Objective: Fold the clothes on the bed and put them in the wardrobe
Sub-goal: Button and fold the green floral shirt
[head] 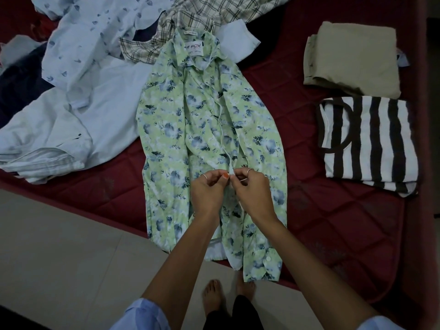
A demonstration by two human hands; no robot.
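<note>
A green shirt with blue flowers [171, 125] lies flat on the red quilted bed [309, 210], collar at the far end, hem hanging over the near edge. My left hand [209, 189] and my right hand [252, 189] meet over its front placket at mid-length, each pinching the placket edge there. Unfolded clothes are piled at the left: a pale blue printed shirt [90, 36], a white shirt [78, 129] and a checked shirt [190, 17]. The wardrobe is not in view.
At the right of the bed lie two folded pieces: a beige garment [354, 58] and, nearer, a brown-and-white striped top [371, 144]. Pale floor tiles [59, 258] run along the bed's near edge, where my bare feet stand.
</note>
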